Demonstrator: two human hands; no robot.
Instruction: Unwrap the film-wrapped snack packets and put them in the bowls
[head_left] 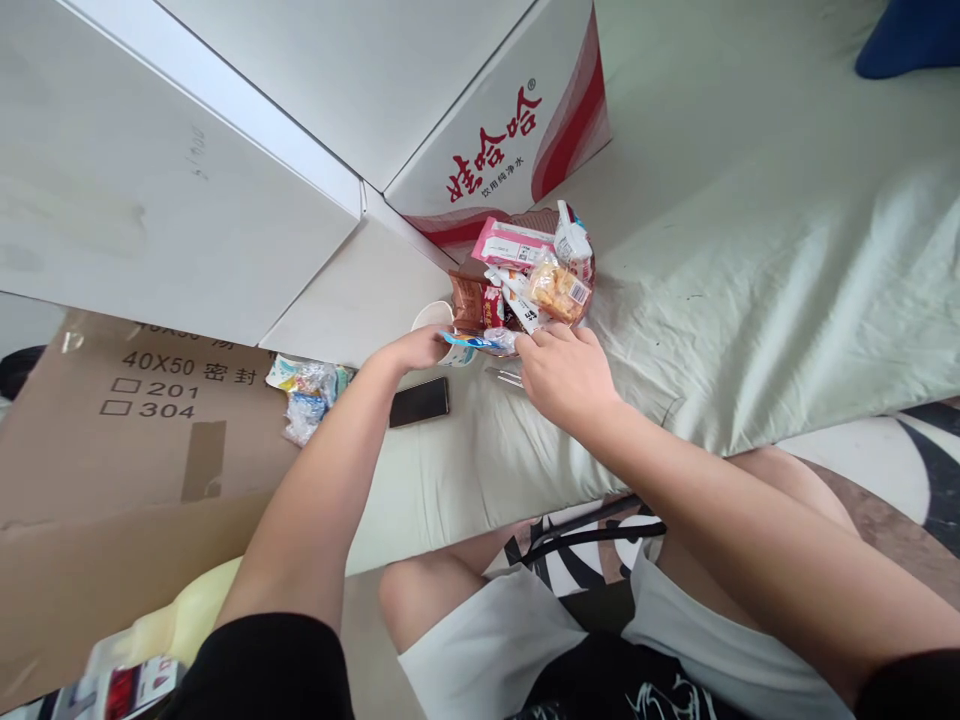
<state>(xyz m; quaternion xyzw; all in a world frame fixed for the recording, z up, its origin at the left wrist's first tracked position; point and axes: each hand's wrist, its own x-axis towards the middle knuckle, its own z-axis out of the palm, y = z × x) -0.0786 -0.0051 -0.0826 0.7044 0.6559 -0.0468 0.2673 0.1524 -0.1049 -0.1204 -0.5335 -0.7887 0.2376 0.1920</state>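
Observation:
A round basket (589,235) full of wrapped snacks stands against the white carton. In it are a pink and white packet (517,245), a clear-wrapped yellow snack (556,290), a brown and red packet (474,302) and a white packet (574,245). At its front lies a blue and white snack packet (474,342), its left end in the closed fingers of my left hand (420,348). My right hand (568,372) has curled fingers at the packet's other end, against the basket's front. Behind my left hand is a paper cup (435,316), partly hidden.
A black phone (418,402) and silver metal prongs (504,376) lie on the pale green sheet (712,300). Crumpled wrappers (309,395) lie near a brown cardboard box (150,450). Large white cartons (495,140) stand behind. A dark blue object (911,40) is far right.

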